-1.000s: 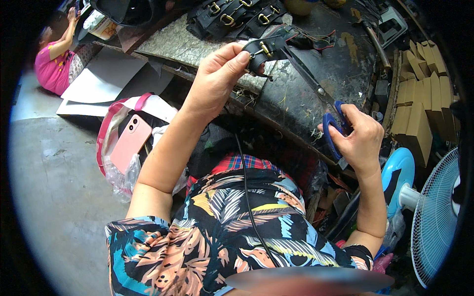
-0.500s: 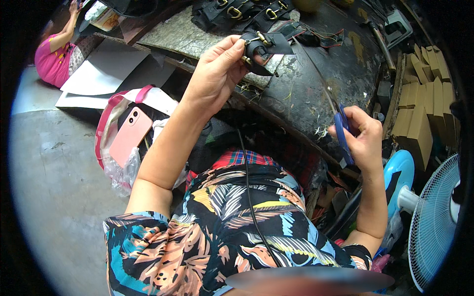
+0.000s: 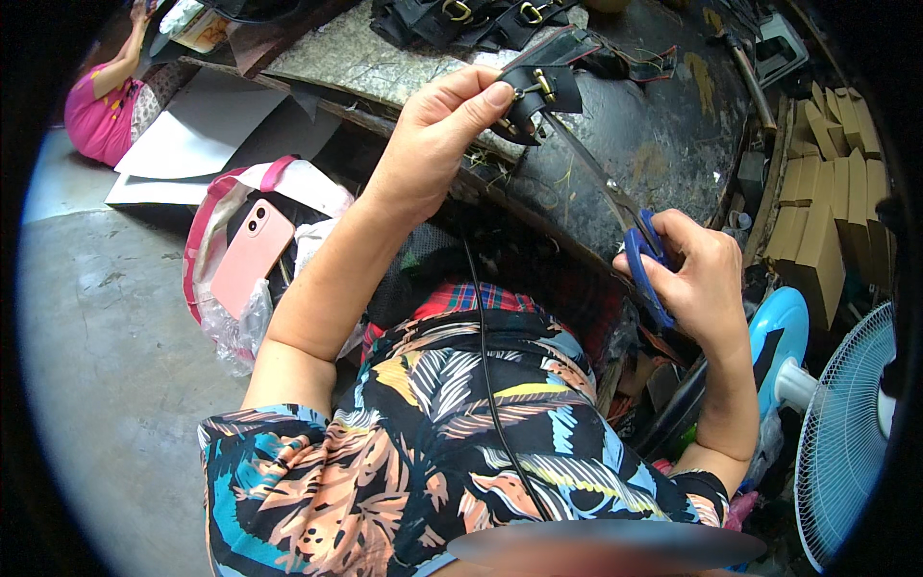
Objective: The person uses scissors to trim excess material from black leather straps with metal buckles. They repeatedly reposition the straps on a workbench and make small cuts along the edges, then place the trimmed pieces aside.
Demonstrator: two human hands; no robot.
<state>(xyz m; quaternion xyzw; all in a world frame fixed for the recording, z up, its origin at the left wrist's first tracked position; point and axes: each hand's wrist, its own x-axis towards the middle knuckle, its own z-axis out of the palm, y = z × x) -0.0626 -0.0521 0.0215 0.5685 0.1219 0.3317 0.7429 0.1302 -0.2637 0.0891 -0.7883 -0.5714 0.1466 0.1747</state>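
Observation:
Pinched in the fingers of my left hand (image 3: 447, 125) is a short black strap (image 3: 563, 89) with a gold buckle, raised above the bench edge. My right hand (image 3: 700, 269) grips long-bladed scissors (image 3: 636, 227) by their blue handles. Their blade tips reach up to the lower side of the strap, close to the buckle; I cannot tell whether they touch it. More black straps with gold buckles (image 3: 457, 12) are heaped on the bench beyond my left hand, and a flat black strip (image 3: 625, 63) lies right of them.
The dark workbench (image 3: 577, 173) spans the far side. Brown cardboard boxes (image 3: 812, 231) and a fan (image 3: 841, 433) stand to the right. At left are a bag (image 3: 207, 221) holding a pink phone (image 3: 253, 260), white sheets (image 3: 192, 135) and another person in pink (image 3: 101, 115).
The scissors have moved left, and their tips have come to the strap's lower side. My left hand has shifted slightly right with the strap, which has turned a little.

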